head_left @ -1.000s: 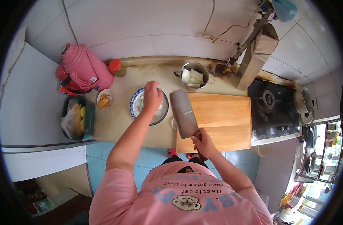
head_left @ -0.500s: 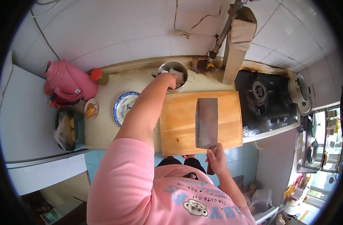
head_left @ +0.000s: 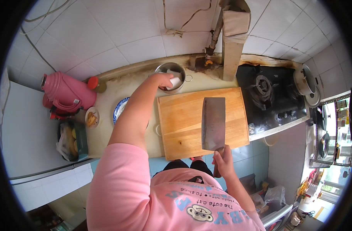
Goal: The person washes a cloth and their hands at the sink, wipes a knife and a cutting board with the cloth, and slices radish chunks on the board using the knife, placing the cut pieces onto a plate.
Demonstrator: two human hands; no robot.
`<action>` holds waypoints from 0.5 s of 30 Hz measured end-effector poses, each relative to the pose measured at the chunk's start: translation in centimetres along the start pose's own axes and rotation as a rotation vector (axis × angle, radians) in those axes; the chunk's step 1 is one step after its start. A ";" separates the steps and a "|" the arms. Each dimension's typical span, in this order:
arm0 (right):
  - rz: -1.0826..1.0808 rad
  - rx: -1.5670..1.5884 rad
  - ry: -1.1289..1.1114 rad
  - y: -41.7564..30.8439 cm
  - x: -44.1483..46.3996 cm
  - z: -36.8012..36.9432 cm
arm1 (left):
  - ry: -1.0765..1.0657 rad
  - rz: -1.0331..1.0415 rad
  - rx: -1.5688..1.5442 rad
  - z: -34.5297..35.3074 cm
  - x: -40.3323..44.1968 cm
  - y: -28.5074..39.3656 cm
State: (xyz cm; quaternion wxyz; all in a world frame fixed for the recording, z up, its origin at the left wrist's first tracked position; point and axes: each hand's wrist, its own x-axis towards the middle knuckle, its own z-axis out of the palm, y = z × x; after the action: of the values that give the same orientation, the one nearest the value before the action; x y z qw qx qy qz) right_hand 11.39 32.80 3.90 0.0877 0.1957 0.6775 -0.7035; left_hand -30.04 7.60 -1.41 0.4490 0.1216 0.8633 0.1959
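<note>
My left hand [head_left: 165, 80] is at the metal pot [head_left: 182, 78] at the back of the counter. Its fingers are closed round a white, thick chunk [head_left: 175, 82], perhaps a piece of root vegetable. More pale pieces lie inside the pot, partly hidden by the hand. My right hand [head_left: 224, 162] grips the handle of a cleaver [head_left: 213, 123], its broad blade pointing away from me over the wooden cutting board [head_left: 179, 123]. Left of the board, a blue-rimmed plate [head_left: 117, 110] is mostly covered by my left forearm.
A black gas stove [head_left: 276, 104] adjoins the board on the right, with a pot [head_left: 303, 81] at its far side. On the left are a pink thermos [head_left: 70, 92], a red-lidded jar [head_left: 97, 84], a small dish of food [head_left: 92, 117] and a dark bin [head_left: 82, 142].
My left hand has lifted a white chunk partly up inside the pot, where before it reached deeper. The cleaver stays over the board. The whole view has shifted slightly.
</note>
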 end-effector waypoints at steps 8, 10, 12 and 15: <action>-0.048 -0.057 0.016 1.3 0.9 -1.7 | 0.157 0.473 -0.513 9.3 -8.3 -2.9; 0.011 -0.144 0.037 1.3 1.3 -2.4 | 0.135 0.329 -0.501 17.2 -9.7 -3.3; 0.087 -0.276 0.058 0.5 1.7 -2.5 | 0.087 0.224 -0.672 24.4 -9.9 -3.4; -0.134 -0.482 -0.018 2.1 2.9 -3.8 | 0.197 0.068 -0.558 27.8 -12.2 -0.3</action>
State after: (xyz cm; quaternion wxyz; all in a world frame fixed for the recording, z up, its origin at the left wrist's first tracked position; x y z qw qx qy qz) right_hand 10.16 36.78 0.86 0.0910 0.1176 0.8363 -0.5278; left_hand -0.21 8.99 -7.14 0.3721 0.0027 0.8108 0.4517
